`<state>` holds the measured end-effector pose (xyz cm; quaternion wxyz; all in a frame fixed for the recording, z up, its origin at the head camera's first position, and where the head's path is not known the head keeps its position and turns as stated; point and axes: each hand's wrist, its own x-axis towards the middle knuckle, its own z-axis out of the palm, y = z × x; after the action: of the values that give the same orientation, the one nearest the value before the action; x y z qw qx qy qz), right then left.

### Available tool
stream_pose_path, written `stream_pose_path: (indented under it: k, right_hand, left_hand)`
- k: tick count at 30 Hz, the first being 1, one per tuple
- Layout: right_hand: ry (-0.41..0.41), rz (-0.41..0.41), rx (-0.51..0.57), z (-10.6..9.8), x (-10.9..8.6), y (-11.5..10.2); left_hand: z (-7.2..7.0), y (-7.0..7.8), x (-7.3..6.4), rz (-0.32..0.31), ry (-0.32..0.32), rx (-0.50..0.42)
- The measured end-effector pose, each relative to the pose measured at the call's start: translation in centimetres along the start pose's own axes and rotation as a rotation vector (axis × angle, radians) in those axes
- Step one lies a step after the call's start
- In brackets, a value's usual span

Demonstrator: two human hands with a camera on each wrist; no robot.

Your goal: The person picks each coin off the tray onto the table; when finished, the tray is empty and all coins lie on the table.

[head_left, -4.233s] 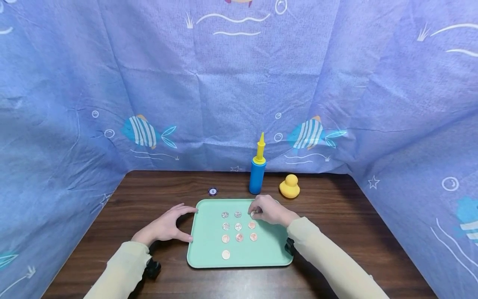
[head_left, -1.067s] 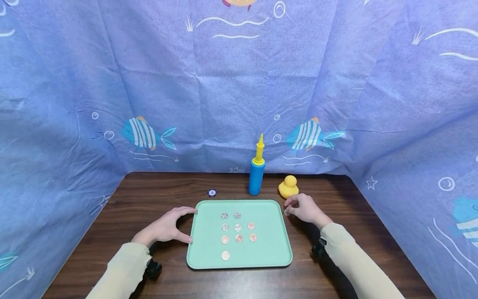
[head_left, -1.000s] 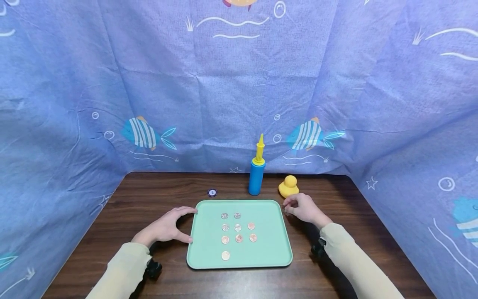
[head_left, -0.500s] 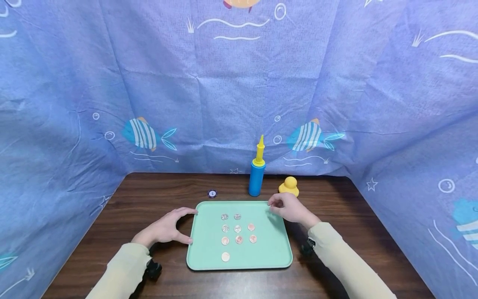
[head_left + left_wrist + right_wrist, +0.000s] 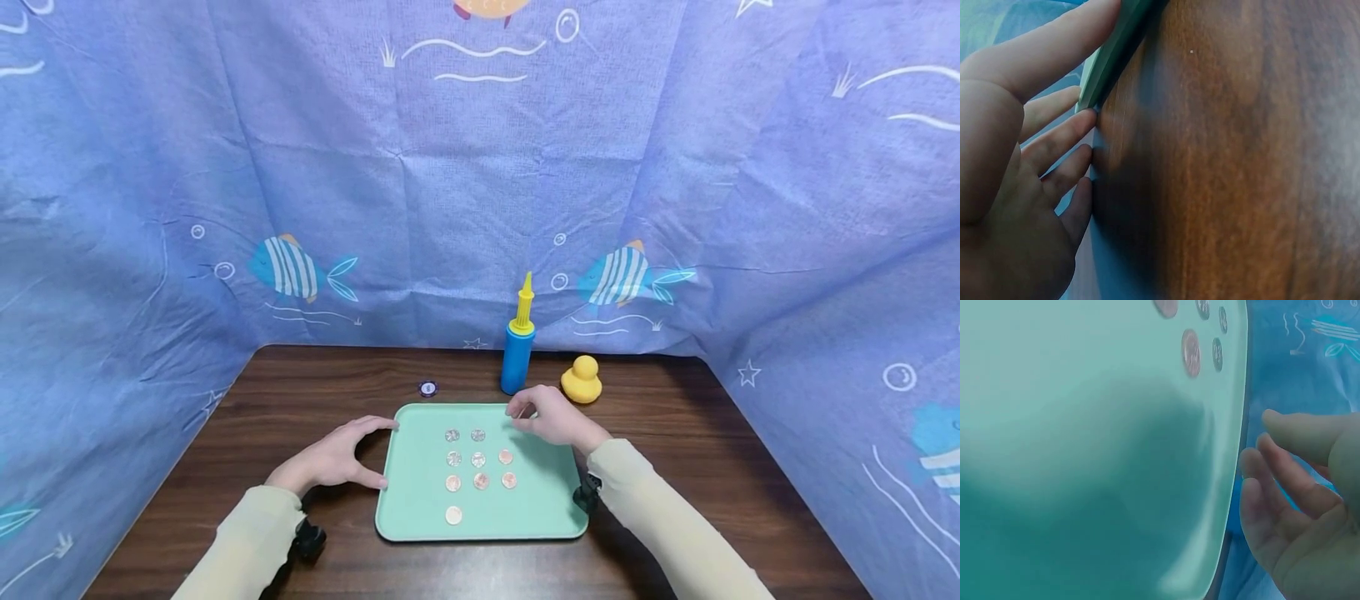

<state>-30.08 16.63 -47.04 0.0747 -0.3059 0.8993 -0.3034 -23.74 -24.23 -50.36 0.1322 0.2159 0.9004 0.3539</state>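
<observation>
A mint-green tray (image 5: 416, 517) lies on the dark wood table. Silver coins (image 5: 478, 459) and copper coins (image 5: 481, 481) sit on it in rows, with a single pale coin (image 5: 453, 515) nearer the front. My left hand (image 5: 333, 457) rests against the tray's left edge, thumb and fingers spread. The left wrist view shows its nearly straight fingers (image 5: 1063, 139) by the rim. Over the tray's back right part hovers my right hand (image 5: 557, 415). In the right wrist view its thumb and fingers (image 5: 1252, 500) are loosely bent and apart, with nothing seen between them.
A blue and yellow hand pump (image 5: 516, 358) stands behind the tray, with a yellow rubber duck (image 5: 582, 380) to its right. A poker chip (image 5: 427, 389) lies behind the tray. A blue fish-patterned curtain (image 5: 465, 208) surrounds the table's back and sides.
My right hand took a coin from the back row's right end, carried it to the table right of the tray, and came back over the tray without it showing. The left hand stayed put.
</observation>
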Motion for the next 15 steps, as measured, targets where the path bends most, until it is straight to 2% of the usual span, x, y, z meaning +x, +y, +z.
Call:
stream_pose_path:
  k: [15]
  right_hand:
    - [-0.089, -0.053, -0.001, 3.3, 2.9, -1.8]
  left_hand:
    - [0.0, 0.0, 0.0, 0.0, -0.003, 0.003]
